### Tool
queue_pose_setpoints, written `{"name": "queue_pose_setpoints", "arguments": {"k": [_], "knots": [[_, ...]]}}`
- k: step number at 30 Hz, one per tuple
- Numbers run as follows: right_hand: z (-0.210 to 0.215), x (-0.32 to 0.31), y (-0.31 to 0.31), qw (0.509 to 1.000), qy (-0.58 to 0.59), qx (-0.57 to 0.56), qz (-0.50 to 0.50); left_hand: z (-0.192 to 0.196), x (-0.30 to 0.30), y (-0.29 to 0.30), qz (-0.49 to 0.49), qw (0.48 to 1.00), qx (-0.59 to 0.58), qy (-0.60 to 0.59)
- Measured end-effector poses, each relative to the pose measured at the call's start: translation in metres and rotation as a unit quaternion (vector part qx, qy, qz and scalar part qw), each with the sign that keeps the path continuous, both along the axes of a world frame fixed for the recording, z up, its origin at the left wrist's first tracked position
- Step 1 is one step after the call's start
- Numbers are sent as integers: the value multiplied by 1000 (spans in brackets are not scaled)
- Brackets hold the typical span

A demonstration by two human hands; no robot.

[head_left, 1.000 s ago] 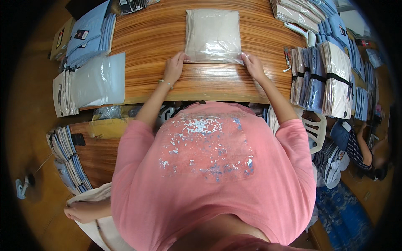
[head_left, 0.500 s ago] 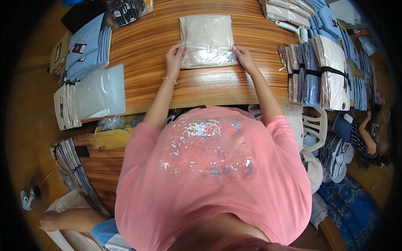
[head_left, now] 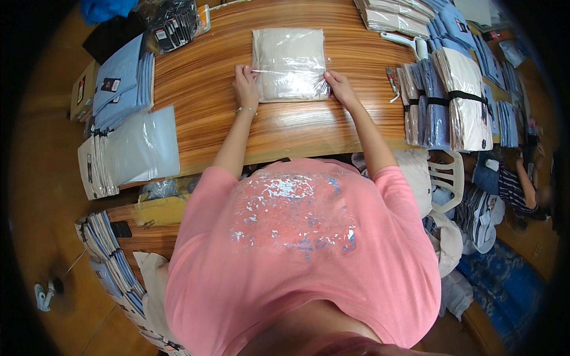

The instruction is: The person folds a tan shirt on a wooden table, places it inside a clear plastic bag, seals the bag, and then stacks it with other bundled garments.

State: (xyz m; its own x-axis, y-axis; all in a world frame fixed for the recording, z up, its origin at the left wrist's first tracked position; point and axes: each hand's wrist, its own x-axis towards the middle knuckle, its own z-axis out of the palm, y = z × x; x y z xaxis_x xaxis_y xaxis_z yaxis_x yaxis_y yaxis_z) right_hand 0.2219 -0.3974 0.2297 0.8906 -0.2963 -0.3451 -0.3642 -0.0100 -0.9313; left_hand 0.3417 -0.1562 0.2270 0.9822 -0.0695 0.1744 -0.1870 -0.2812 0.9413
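A folded beige garment in a clear plastic bag [head_left: 289, 62] lies flat on the wood-grain table, its film shining brightly across the lower half. My left hand [head_left: 246, 86] is closed on the bag's left edge, with the film pulled to a crease there. On the opposite side, my right hand [head_left: 341, 89] pinches the bag's lower right edge between thumb and fingers. Both forearms reach over the near edge of the table [head_left: 208, 89].
Bagged garments tied with black bands [head_left: 462, 98] stand at the right, near a white-handled tool [head_left: 407, 41]. Folded blue shirts [head_left: 122, 86] and clear plastic sleeves [head_left: 142, 145] lie at the left. A white chair [head_left: 449, 178] and another person [head_left: 515, 181] are at the right.
My hands still hold the bag's sides; the film now looks tighter and creased across the middle. The view has shifted slightly, and another person's arm at lower left has gone from sight.
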Motion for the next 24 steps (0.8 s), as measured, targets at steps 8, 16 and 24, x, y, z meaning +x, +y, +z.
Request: {"name": "queue_pose_setpoints", "arguments": {"k": [8, 16, 24], "knots": [[-19, 5, 6, 995, -34, -78, -50, -4, 11, 1, 10, 991, 134, -31], [-7, 19, 11, 952, 112, -277, -72, 0, 20, 3, -41, 980, 188, -40], [7, 16, 43, 794, 7, -606, -42, -1, 16, 1, -35, 940, 308, -145]]}}
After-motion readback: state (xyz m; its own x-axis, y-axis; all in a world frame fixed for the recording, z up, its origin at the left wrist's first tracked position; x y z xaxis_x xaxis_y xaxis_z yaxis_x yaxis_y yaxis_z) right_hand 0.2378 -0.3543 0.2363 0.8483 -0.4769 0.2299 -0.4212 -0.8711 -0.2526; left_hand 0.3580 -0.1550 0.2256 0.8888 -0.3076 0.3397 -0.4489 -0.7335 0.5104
